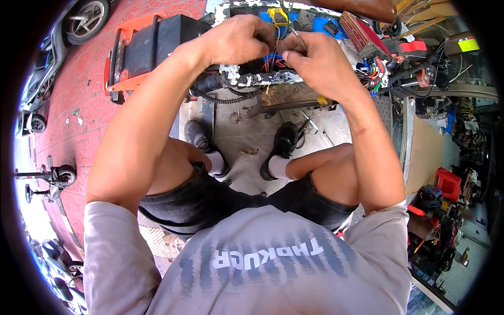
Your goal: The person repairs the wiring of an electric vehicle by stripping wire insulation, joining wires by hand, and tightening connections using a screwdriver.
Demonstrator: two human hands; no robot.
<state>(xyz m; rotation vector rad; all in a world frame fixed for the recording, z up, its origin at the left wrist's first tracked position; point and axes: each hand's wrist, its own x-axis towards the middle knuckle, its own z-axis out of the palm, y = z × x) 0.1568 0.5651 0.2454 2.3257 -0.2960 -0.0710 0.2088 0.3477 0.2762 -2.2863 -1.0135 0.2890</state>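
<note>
My left hand (239, 39) is closed, its fingertips pinching thin wires (273, 59) above an open compartment. Facing it, my right hand (323, 60) is closed around a slim metal rod-like tool (298, 40); its exact kind is unclear. The fingertips of both hands nearly meet over the wires. Ragged white foam-like material coats the compartment's rim (262, 80). Inside, beyond my hands, are a yellow connector (278, 17) and a blue-wrapped pack (317, 23). My hands hide part of the interior.
A red finned metal box (362, 32) lies right of the compartment, near bundled coloured wires (377, 74). To the left stands an orange-framed black case (152, 44). Loose metal tools (310, 121) lie on the floor by my shoes. Cluttered shop goods (436, 205) fill the far right.
</note>
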